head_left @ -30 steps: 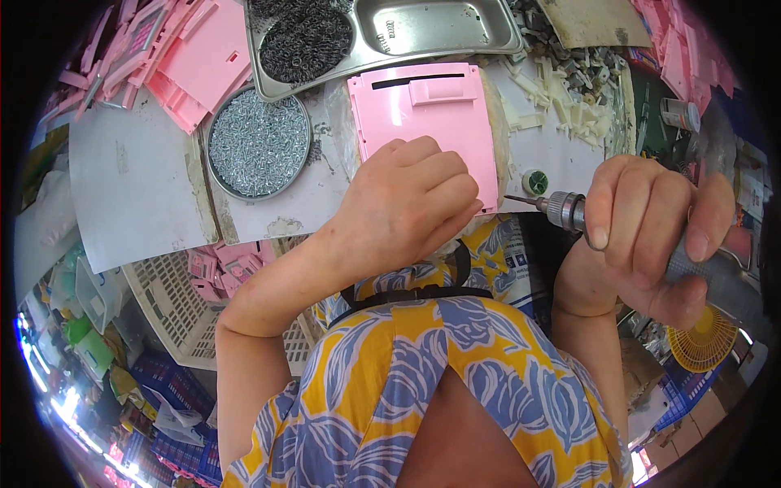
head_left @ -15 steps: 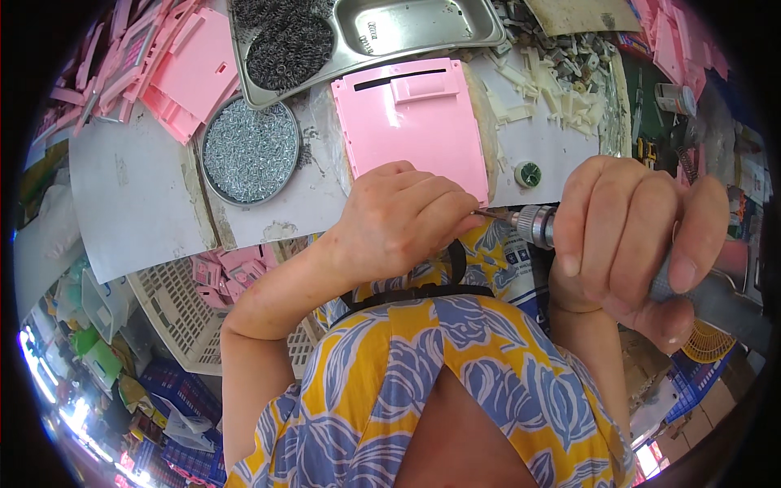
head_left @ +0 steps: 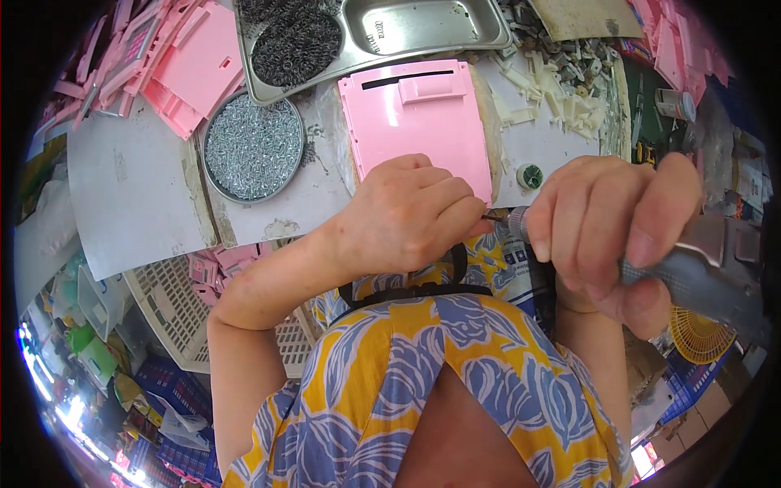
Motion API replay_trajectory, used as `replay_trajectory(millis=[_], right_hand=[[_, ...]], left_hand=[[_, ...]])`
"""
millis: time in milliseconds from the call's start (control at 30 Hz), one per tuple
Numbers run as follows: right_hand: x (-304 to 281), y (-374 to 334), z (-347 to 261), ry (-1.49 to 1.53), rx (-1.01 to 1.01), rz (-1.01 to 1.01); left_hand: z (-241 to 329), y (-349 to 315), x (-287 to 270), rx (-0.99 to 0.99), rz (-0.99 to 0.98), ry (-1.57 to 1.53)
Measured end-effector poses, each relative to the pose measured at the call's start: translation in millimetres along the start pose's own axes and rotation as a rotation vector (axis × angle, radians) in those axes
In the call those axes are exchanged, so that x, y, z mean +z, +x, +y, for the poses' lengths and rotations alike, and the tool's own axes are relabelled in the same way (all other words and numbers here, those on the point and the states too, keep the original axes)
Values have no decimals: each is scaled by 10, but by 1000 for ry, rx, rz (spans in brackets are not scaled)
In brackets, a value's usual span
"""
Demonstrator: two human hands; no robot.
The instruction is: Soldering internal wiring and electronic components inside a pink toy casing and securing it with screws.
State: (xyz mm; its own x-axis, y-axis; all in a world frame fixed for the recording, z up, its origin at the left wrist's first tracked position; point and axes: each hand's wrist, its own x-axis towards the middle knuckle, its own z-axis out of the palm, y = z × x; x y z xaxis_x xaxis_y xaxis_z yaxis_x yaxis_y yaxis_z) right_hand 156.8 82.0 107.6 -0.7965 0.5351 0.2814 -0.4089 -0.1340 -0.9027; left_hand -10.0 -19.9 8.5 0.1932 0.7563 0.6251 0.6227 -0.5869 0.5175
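A pink plastic panel with a dark slot near its far edge lies in front of me on the worktable. My left hand rests over its near edge with fingers curled; whatever they pinch is hidden beneath them. In my right hand is a grey electric screwdriver, held sideways with its bit pointing left. The bit's tip reaches the fingertips of my left hand. Whether a screw sits at the tip cannot be seen.
A round dish of small silver screws stands left of the panel. Behind is a metal tray holding dark springs. Cream plastic parts lie at right, near a small green-topped spool. Pink parts are piled far left; a basket sits below.
My right hand and the screwdriver have shifted left, bringing the bit closer to my left fingers. My left hand has moved only slightly, and the view has shifted a little.
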Motion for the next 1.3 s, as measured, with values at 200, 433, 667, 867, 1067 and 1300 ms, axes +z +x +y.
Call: replay_trajectory(millis=[200, 433, 667, 867, 1067, 1300], right_hand=[[-279, 46, 179, -202, -138, 164], [-458, 165, 482, -132, -185, 94], [-364, 146, 603, -305, -103, 92], [-271, 289, 217, -102, -100, 26], [-135, 264, 145, -62, -108, -39], [-100, 334, 214, -88, -109, -39]], left_hand=[[-144, 136, -174, -326, 72, -158], [-245, 80, -104, -384, -131, -218], [-239, 51, -124, -440, -115, -307], [-202, 35, -63, -390, -25, -261], [-118, 59, -64, -415, 33, -243], [-40, 18, -141, -369, 91, 49]])
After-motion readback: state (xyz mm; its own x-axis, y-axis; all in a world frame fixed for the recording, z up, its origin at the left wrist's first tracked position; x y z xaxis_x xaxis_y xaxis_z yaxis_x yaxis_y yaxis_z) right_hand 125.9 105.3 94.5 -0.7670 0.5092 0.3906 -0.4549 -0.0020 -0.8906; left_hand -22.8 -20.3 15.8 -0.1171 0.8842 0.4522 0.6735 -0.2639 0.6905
